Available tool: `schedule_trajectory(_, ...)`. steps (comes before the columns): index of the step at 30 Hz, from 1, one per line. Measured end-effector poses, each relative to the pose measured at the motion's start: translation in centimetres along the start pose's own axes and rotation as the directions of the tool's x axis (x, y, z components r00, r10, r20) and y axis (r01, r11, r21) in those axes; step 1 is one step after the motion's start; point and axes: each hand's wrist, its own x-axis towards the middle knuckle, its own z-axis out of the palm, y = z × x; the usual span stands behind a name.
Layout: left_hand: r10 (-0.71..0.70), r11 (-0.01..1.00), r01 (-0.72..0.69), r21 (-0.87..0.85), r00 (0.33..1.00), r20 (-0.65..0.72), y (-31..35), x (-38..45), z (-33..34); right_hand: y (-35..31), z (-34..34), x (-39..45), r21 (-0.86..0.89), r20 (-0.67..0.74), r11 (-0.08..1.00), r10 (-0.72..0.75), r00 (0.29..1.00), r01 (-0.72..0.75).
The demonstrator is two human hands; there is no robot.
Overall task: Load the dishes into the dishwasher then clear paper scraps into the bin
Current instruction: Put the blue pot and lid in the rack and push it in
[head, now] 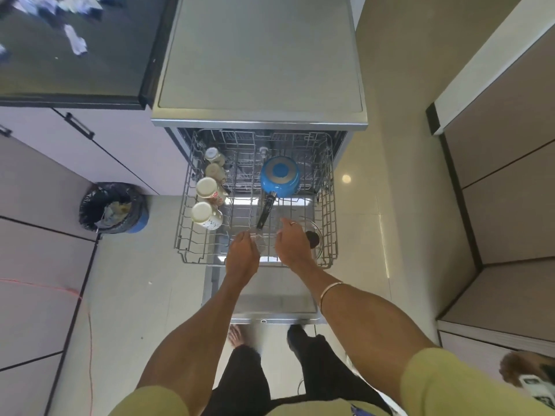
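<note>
The dishwasher's lower rack (pixel 180 235) is pulled out over the open door. A blue saucepan (pixel 280 175) lies upside down in it, its black handle pointing toward me. Several mugs (pixel 207 216) line the rack's left side. My left hand (pixel 243 250) is closed on a small clear glass (pixel 260 243) at the rack's front middle. My right hand (pixel 292 244) hovers beside it, against the left rim of a glass bowl (pixel 316 240) at the front right; its fingers are hidden. White paper scraps (pixel 75 43) lie on the dark countertop at far left.
A blue bin (pixel 114 207) with a black liner stands on the floor left of the dishwasher, rubbish inside. The open dishwasher door (pixel 270 298) lies in front of my feet. Cabinets run along the left and right.
</note>
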Motion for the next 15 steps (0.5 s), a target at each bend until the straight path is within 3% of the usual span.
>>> schedule_trajectory(9,0.158,0.987,-0.158,0.009,0.987,0.010,-3.9,-2.9,-3.1,-3.1,3.4,-4.2,-0.050,-0.059,0.998,0.038,0.998,-0.041)
schedule_trajectory(15,0.117,0.993,-0.118,0.010,0.988,0.097,-6.9,-5.4,-4.8,-5.3,6.4,-8.1,-0.072,-0.050,0.995,0.070,0.996,-0.074)
